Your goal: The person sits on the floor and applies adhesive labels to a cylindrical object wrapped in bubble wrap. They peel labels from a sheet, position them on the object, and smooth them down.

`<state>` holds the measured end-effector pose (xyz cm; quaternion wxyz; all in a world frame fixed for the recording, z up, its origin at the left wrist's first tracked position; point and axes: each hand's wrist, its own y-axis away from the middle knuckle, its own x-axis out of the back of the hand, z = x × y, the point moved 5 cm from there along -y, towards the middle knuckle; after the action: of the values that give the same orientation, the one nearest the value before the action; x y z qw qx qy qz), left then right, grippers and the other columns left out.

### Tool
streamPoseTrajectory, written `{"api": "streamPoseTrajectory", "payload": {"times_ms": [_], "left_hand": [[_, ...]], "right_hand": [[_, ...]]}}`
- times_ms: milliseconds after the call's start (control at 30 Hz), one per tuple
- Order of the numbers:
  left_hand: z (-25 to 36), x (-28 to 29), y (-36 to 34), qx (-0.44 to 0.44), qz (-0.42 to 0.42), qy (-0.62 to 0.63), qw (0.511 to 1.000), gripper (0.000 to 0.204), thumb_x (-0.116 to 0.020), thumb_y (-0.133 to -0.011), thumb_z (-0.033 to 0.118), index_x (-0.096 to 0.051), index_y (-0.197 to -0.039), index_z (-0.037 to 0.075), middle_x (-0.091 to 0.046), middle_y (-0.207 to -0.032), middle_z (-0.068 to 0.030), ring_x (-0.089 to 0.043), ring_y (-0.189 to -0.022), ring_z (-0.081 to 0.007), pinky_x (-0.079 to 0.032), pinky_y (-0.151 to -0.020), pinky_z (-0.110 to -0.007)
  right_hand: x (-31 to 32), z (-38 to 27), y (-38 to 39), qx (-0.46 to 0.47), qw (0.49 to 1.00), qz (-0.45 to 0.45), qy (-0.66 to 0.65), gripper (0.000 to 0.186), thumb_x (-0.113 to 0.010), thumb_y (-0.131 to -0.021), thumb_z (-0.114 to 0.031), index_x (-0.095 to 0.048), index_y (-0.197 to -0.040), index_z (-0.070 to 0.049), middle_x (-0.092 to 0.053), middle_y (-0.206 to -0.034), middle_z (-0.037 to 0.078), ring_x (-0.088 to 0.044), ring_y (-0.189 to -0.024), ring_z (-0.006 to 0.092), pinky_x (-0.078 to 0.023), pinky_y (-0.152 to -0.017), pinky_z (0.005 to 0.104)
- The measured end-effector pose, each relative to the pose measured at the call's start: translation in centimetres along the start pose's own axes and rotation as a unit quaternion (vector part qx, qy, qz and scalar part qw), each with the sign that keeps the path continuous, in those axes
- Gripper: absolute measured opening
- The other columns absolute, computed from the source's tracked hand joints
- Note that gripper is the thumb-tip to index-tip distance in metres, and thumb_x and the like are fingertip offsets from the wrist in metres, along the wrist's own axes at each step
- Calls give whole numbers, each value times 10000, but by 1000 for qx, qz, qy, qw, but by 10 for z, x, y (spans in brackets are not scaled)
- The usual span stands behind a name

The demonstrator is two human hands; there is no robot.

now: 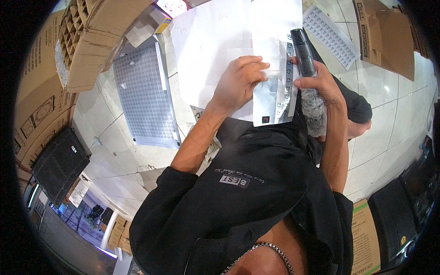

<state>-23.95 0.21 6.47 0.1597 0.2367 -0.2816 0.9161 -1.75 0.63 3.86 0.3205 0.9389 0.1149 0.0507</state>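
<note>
My right hand (319, 85) is wrapped round a black microphone (301, 48), whose lower part is covered in clear bubble wrap (313, 112). Its bare black end points away from me. Just left of it lies a white sticker sheet (270, 103) with a column of small round black symbols along its right side. The right thumb reaches to that edge. Over the sheet's left side, my left hand (238, 82) has its fingers bent together in a pinch. Whatever sits between those fingertips, if anything, is too small to make out. Large white paper (211, 50) spreads beneath.
A densely printed sticker sheet (144, 91) lies on the tiled floor at left, another printed sheet (331, 34) at far right. Open cardboard boxes (107, 43) with dividers stand far left; a cardboard box (385, 48) stands far right. A black case (62, 162) is at left.
</note>
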Motion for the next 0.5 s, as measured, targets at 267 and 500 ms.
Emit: {"api": "streamPoseTrajectory", "payload": {"times_ms": [267, 500], "left_hand": [[3, -8, 10, 176, 10, 122, 977, 329, -771, -742, 11, -600, -1012, 88, -698, -929, -81, -698, -870, -231, -552, -811, -340], [6, -5, -8, 156, -87, 24, 984, 213, -807, -698, 34, -696, -875, 79, -676, -931, -57, -679, -800, -167, -554, -660, -275]], "right_hand": [[-3, -3, 11, 7, 992, 72, 100, 574, -830, -634, -227, -621, -1110, 16, -605, -909, 99, -605, -817, 200, -469, -772, 293], [-32, -27, 33, -13, 940, 162, 301, 765, -909, -593, -281, -532, -1189, 14, -513, -1147, 195, -548, -1016, 263, -475, -848, 346]]}}
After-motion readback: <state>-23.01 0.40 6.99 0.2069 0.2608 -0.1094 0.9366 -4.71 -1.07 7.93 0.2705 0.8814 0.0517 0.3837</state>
